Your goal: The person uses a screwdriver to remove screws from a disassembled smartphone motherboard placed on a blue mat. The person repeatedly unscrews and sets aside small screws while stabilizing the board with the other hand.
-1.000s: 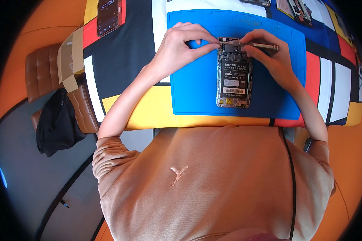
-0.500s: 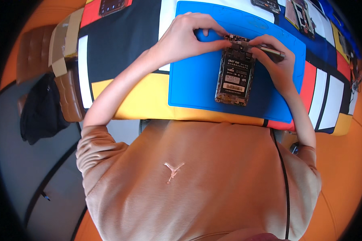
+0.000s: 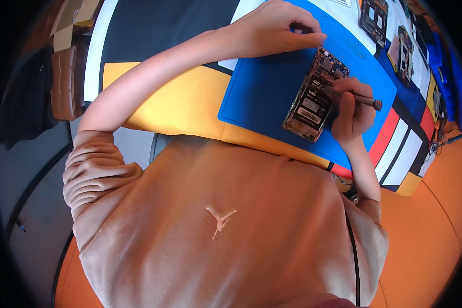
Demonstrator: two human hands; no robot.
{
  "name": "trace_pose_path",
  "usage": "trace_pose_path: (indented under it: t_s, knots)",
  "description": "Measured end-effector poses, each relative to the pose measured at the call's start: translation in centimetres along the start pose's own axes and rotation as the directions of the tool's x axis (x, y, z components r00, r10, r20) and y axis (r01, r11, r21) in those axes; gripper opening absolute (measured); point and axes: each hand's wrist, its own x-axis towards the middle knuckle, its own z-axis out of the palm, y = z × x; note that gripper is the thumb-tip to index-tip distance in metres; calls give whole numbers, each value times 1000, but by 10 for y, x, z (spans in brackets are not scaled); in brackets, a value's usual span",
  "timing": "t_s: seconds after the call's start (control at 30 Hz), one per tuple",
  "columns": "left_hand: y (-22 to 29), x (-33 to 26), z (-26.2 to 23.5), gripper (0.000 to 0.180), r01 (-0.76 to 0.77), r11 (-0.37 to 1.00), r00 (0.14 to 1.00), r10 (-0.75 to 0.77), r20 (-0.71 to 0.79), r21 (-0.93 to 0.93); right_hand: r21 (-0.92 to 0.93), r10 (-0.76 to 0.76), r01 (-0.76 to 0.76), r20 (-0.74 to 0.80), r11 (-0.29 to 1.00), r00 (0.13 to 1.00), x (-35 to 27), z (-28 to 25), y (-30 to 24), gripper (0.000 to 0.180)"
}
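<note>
An opened smartphone [image 3: 310, 107] lies tilted on a blue work mat [image 3: 256, 90], its black battery and the circuit board at its far end exposed. At the phone's far end is my left hand [image 3: 274, 32], thumb and forefinger pinched close together. Anything between those fingertips is too small to make out. Beside the phone's right edge, my right hand [image 3: 355, 115] is closed around a slim screwdriver [image 3: 368, 101]. Its knurled end sticks out to the right, while its tip is hidden near the fingers over the phone.
Beyond the mat to the far right lie an opened phone [image 3: 373, 21] and another partly dismantled one [image 3: 404, 54]. A colour-blocked cloth [image 3: 164, 100] covers the table. Cardboard [image 3: 66, 28] and a brown padded seat [image 3: 64, 82] stand at the left.
Both hands have come off the phone's circuit board area: the left is farther up at the phone's end, the right lower along its side. The grey part they held over the board is gone from there.
</note>
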Motion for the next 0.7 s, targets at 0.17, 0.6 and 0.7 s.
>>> trace_pose_path:
  t_s: [0.17,0.6,0.7]
  knots:
    - [-2,0,0,20,-35,999,999,35,-5,-24,43,19,-18,-18,999,1000,-5,2,4,10]
    - [1,1,-4,22,-21,1000,999,21,33,-3,78,-35,33,20,996,999,-2,2,3,8]
    - [2,1,-3,22,-33,999,999,33,16,-27,37,-38,33,142,999,989,8,-3,-4,10]
